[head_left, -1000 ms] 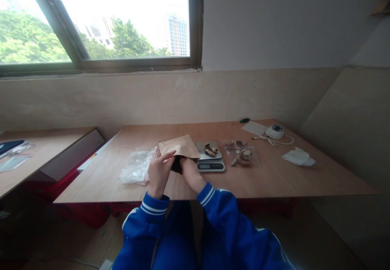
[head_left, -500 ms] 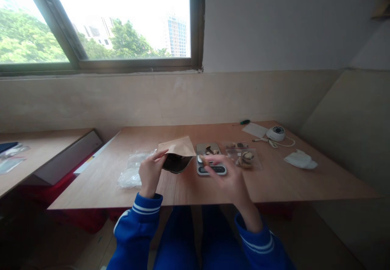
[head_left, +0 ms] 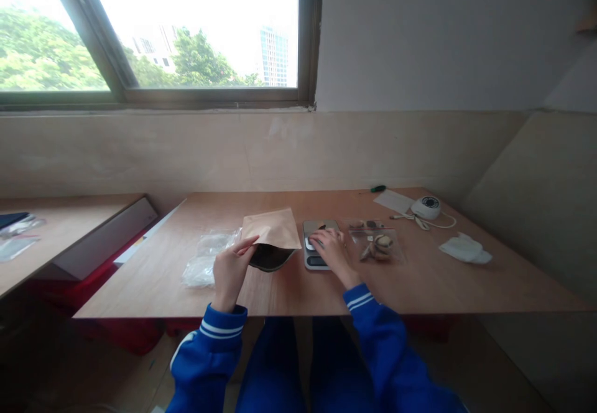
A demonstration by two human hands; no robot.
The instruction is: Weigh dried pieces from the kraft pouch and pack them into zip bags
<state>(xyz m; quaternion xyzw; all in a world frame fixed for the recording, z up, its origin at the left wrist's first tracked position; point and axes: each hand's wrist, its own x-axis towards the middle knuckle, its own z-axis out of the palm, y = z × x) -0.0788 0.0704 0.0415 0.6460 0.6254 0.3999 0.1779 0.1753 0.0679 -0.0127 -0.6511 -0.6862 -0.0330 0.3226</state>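
Observation:
My left hand (head_left: 234, 270) pinches the edge of a tan paper pouch (head_left: 273, 226), whose dark mouth gapes toward me. Right of the pouch, a small silver-and-white kitchen scale (head_left: 318, 262) sits on the table. Over its plate is my right hand (head_left: 332, 248), fingers bent down and closed among small brown pieces (head_left: 321, 227); what lies between the fingertips is hidden. Beside the scale, a clear zip bag (head_left: 395, 252) contains several brown and cream dried-looking pieces (head_left: 380, 246).
Crumpled clear plastic bags (head_left: 205, 264) lie left of the pouch. Toward the right are a white dome camera (head_left: 425, 208) with its cable, a white sheet (head_left: 394, 201), a green-handled screwdriver (head_left: 379, 189) and a crumpled white wrapper (head_left: 465, 249). The wooden table's (head_left: 280, 298) front edge is near my legs.
My right hand has gone from holding a small brown piece in front of the scale to reaching down onto its plate. The left hand still holds the pouch, its mouth now slightly lower.

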